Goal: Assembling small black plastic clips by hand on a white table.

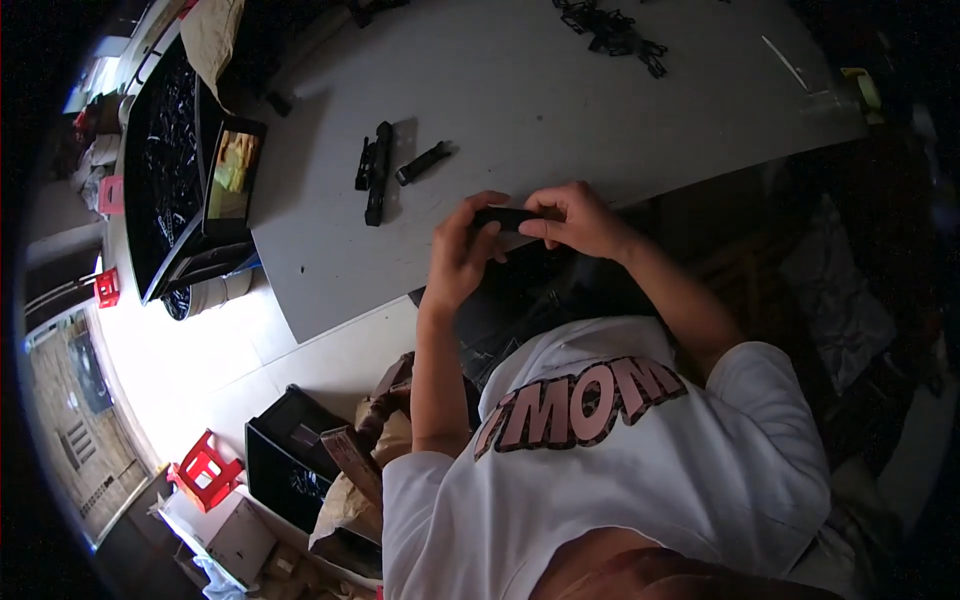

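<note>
Though it's partly hidden, L hand [461, 250] & R hand [582, 222] pinch blk part [504, 218] — exact shape unclear.

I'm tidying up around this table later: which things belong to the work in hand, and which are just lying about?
In the work:
- black part, held between left hand and right hand
- likely long black piece, short black piece, black cluster

Apparently just lying about:
- lit screen
- yellow-green object
- red stool

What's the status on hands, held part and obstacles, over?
Left hand, right hand: both on black part. Part: near edge of table. Ahead: black pieces, apart from hands.
</note>
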`<action>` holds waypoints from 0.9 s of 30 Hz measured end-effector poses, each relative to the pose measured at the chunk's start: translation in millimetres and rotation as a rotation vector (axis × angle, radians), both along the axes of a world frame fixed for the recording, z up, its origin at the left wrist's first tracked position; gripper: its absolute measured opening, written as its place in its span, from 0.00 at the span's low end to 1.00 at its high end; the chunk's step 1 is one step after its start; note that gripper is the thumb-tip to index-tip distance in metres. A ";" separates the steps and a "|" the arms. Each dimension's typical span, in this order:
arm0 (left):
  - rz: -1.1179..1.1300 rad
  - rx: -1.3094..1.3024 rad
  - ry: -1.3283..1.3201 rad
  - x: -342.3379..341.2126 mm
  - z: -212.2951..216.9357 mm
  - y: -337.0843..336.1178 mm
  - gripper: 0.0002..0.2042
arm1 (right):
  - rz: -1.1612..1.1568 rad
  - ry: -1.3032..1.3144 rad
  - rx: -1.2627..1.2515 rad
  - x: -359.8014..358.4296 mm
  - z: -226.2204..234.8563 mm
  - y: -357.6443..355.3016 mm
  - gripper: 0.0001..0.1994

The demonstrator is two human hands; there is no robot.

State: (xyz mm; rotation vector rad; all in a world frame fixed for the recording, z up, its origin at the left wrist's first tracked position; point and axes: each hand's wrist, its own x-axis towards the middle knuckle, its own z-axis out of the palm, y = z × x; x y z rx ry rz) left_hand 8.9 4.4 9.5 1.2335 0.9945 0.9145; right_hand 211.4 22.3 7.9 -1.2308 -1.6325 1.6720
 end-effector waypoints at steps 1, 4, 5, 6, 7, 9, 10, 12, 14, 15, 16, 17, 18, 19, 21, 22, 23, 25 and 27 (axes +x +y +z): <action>-0.006 0.002 0.001 0.2 -0.8 0.6 0.12 | -0.003 0.025 0.086 5.3 -1.2 4.1 0.09; 0.038 0.072 -0.017 -6.8 -7.0 0.6 0.09 | -0.173 -0.122 0.429 37.9 -1.0 38.0 0.08; 0.081 0.030 -0.040 -10.7 -8.3 1.0 0.07 | -0.300 -0.263 0.493 53.4 2.7 54.0 0.09; 0.117 -0.011 -0.067 -10.6 -9.7 2.5 0.06 | -0.395 -0.439 0.694 77.8 -6.3 74.9 0.09; 0.115 0.024 -0.072 -9.1 -11.2 4.0 0.05 | -0.488 -0.615 0.893 98.6 -17.8 95.7 0.10; 0.093 0.061 -0.004 -8.2 -13.0 5.7 0.05 | -0.540 -0.704 1.002 117.9 -36.6 131.5 0.11; 0.077 0.092 0.063 -8.2 -13.1 6.6 0.05 | -0.585 -0.794 1.105 119.5 -36.8 139.5 0.11; 0.097 0.164 0.080 -2.6 -12.7 6.2 0.05 | -0.566 -0.890 1.055 115.4 -38.7 140.8 0.11; 0.126 0.239 0.107 -5.2 -12.5 5.8 0.05 | -0.544 -0.970 1.006 98.3 -31.7 133.9 0.11; 0.171 0.224 0.143 -8.6 -13.6 4.5 0.05 | -0.480 -0.975 0.867 86.6 -23.6 122.9 0.09; 0.206 0.209 0.172 -8.2 -13.8 6.5 0.06 | -0.422 -0.987 0.725 80.9 -17.4 112.7 0.08; 0.204 0.216 0.172 -9.1 -12.4 12.1 0.06 | -0.434 -1.009 0.764 77.0 -22.8 107.0 0.06; 0.258 0.415 0.452 -10.9 -8.6 19.3 0.09 | -0.442 -1.010 0.765 74.7 -25.6 99.8 0.06; 0.312 0.613 0.733 -11.2 -3.9 25.5 0.13 | -0.345 -0.859 0.828 71.9 -27.2 92.7 0.06; 0.363 0.508 0.902 -3.3 10.6 34.8 0.16 | -0.250 -0.707 0.888 65.4 -21.7 81.1 0.07; 0.419 0.394 1.070 -1.8 15.7 39.2 0.19 | -0.116 -0.689 0.905 58.9 -11.0 78.4 0.08; 0.414 0.417 1.080 -6.3 10.0 42.9 0.18 | 0.020 -0.670 0.919 53.6 -3.1 81.0 0.09; 0.427 0.419 1.073 -6.8 5.5 45.2 0.16 | -0.020 -0.643 0.962 50.3 2.5 102.0 0.11; 0.453 0.410 1.077 -10.3 5.7 45.3 0.15 | -0.069 -0.664 1.006 46.2 9.0 141.6 0.16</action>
